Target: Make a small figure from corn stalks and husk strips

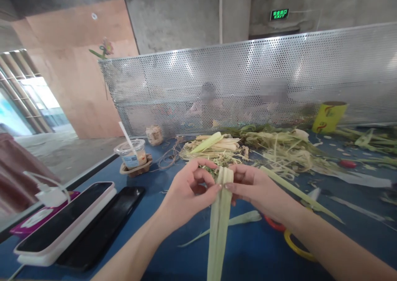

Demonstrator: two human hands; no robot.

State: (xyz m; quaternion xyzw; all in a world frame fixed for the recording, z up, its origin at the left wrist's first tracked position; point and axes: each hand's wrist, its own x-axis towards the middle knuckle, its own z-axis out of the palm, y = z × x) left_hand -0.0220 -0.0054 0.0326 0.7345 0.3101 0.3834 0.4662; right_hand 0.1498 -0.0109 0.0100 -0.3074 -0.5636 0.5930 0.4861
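Between my two hands a long, pale green corn husk (219, 227) hangs down toward the table's front edge, its upper end folded over. My left hand (198, 186) pinches the fold from the left with thumb and fingers. From the right, my right hand (248, 184) grips the same fold, thumb in front and fingers partly hidden behind. Just behind the hands lie a heap of dried plant bits (214, 171) and a stack of pale husks (217, 142). Another narrow husk piece (245, 218) lies on the blue table under the held one.
Phones (65, 219) and a purple box (43, 219) with a white charger lie at left. A drink cup (133, 155) with a straw stands behind them. A red ring (274, 223) and a yellow ring (297, 246) show beside my right forearm. A perforated metal screen (186, 78) closes the back.
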